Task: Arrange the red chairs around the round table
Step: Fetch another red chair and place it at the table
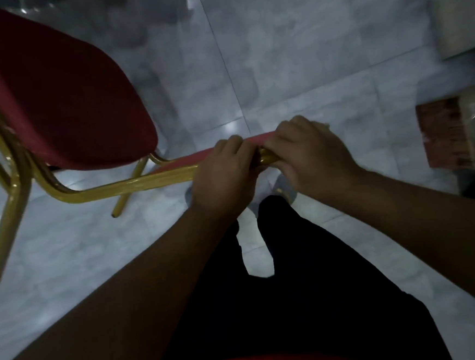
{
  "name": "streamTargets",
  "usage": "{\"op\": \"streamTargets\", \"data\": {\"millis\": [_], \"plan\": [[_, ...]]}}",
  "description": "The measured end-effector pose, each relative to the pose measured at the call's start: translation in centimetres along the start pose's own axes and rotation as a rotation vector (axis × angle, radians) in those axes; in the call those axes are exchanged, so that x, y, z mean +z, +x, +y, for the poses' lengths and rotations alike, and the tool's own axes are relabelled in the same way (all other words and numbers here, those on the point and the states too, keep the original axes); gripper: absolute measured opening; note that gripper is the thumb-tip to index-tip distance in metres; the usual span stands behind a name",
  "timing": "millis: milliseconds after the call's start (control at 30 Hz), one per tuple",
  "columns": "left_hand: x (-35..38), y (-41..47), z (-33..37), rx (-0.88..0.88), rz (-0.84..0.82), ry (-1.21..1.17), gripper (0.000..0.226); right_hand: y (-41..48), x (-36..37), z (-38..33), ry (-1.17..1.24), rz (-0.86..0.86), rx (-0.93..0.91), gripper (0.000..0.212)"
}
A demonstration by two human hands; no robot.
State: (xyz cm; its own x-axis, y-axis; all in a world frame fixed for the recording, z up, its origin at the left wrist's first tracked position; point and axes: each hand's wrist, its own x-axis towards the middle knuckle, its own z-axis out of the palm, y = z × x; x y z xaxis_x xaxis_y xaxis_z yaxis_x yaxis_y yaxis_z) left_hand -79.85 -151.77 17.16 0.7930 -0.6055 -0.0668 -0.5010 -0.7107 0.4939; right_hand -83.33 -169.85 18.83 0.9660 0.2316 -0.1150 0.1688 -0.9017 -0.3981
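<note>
Both forearms extended forward and down, wrists close together, knuckles up. Left hand (224, 178) and right hand (308, 160) side by side, nearly touching, on top rail of backrest of red chair (62, 105).

Chair tipped, seat cushion up and to left of the hands, gold frame (134, 185) running from seat to the grip; two gold legs visible lower left, off or barely on grey tiled floor (306, 60). Dark trousers and a grey shoe (283, 186) directly below the hands. Brick-coloured block (443, 135) and blurred clutter well to right. Round table not in view.

Grip: both hands curled closed around the rail, fingers wrapped over red padding, gold tube showing between them.
</note>
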Motion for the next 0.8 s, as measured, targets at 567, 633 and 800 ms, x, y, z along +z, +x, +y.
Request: {"op": "streamTargets", "data": {"millis": [567,633,800], "plan": [[-24.3,-22.5,-5.6,-0.129,0.179,-0.096,0.030,-1.3,-5.5,-24.1,0.214,0.259,-0.223,0.024],[-25.9,-23.9,-4.8,-0.086,0.204,-0.050,0.030,-1.3,-5.2,-27.3,0.229,0.256,-0.248,0.025],[-28.8,-29.7,-7.5,-0.075,0.305,-0.045,0.035,-1.7,-4.3,-35.2,0.193,0.246,-0.324,0.023]]}}
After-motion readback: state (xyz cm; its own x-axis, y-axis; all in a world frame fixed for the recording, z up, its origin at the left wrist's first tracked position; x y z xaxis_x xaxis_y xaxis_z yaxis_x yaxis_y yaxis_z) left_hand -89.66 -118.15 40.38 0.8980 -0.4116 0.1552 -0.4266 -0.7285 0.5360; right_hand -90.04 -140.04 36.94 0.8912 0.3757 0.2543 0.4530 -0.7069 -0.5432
